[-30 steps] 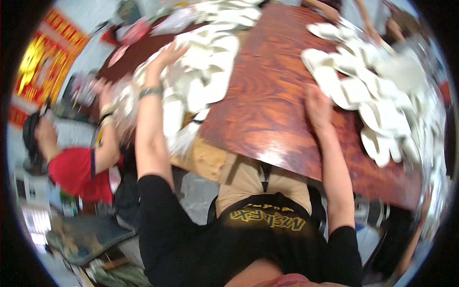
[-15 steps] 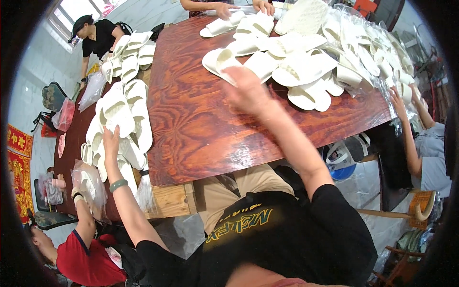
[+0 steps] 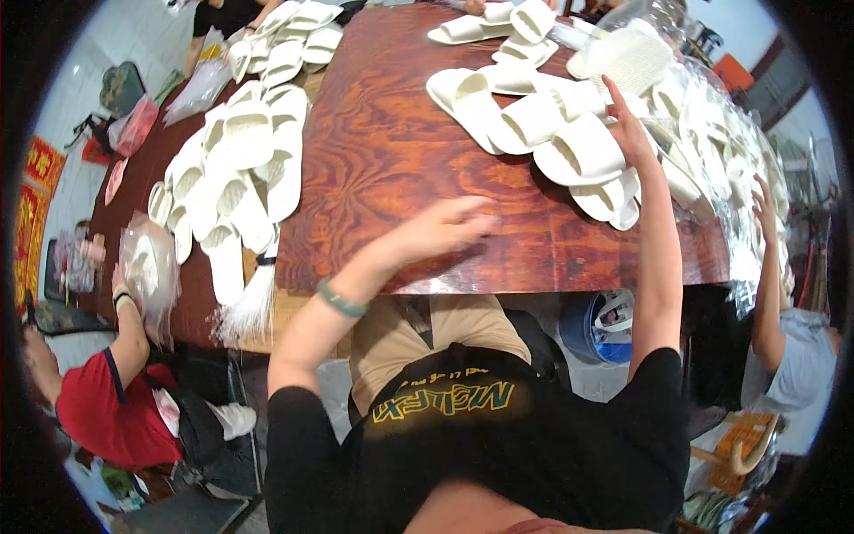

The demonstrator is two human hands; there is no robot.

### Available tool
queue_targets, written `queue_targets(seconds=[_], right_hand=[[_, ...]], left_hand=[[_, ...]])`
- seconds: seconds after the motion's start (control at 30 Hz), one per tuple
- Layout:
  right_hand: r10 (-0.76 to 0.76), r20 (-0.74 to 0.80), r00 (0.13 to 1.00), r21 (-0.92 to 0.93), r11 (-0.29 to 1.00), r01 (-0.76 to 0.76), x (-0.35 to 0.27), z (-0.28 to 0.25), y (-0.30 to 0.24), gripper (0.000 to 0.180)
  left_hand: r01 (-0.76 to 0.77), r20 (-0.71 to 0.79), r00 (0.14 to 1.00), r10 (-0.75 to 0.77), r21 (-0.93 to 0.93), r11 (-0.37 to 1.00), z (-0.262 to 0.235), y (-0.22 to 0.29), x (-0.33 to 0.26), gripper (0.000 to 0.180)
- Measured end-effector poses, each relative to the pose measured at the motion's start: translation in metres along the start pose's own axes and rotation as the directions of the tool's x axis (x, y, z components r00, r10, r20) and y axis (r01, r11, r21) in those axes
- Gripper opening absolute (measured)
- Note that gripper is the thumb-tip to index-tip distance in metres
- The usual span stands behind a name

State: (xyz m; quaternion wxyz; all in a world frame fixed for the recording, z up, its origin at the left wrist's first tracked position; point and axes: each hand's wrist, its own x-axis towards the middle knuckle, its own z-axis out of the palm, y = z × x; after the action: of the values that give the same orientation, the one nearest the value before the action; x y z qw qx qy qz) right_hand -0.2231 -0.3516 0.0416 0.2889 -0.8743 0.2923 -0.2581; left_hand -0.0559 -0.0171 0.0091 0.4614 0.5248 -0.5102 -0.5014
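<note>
The right hand has reached further to the slipper pile at the table's far right, grip open on 1 slipper; the left hand has come back empty, near the front edge.

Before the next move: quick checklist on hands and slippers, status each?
1. Right hand on a white foam slipper: ok, fingers touch the pile.
2. Right hand grip closed: cannot tell.
3. Left hand free: ok, empty, over bare wood.
4. Glossy red-brown wooden table has bare space in the middle: ok.
5. Left stack of white slippers inside the table edge: not ok, some overhang.
</note>
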Motion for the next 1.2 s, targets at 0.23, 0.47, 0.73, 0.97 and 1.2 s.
queue_targets(seconds=[0.23,0.47,0.73,0.97,1.2], right_hand=[[-0.051,-0.089,0.995,-0.536,0.844,-0.005,-0.071,0.018,-0.088,0.04],[-0.276,-0.215,0.937,-0.379,0.908,0.181,-0.145,0.051,-0.089,0.041],[0.062,-0.195,0.979,0.151,0.988,-0.033,-0.22,0.103,-0.098,0.051],[0.182,0.215,0.96,0.723,0.631,-0.282,-0.243,0.114,-0.146,0.061],[0.121,0.368,0.922,0.799,0.466,-0.38,-0.218,0.143,-0.17,0.053]], left_hand=[[0.227,0.026,0.968,-0.249,-0.512,0.829,0.067,-0.022,0.069,0.084],[0.016,0.0,1.0,-0.016,-0.278,0.96,0.075,-0.015,0.048,0.089],[0.068,-0.388,0.883,0.266,0.665,0.743,0.075,-0.025,0.033,0.099],[0.188,-0.425,0.887,0.177,0.686,0.703,0.027,-0.018,-0.035,0.076],[-0.097,-0.077,0.97,0.232,0.749,0.655,-0.073,-0.025,-0.053,0.065]])
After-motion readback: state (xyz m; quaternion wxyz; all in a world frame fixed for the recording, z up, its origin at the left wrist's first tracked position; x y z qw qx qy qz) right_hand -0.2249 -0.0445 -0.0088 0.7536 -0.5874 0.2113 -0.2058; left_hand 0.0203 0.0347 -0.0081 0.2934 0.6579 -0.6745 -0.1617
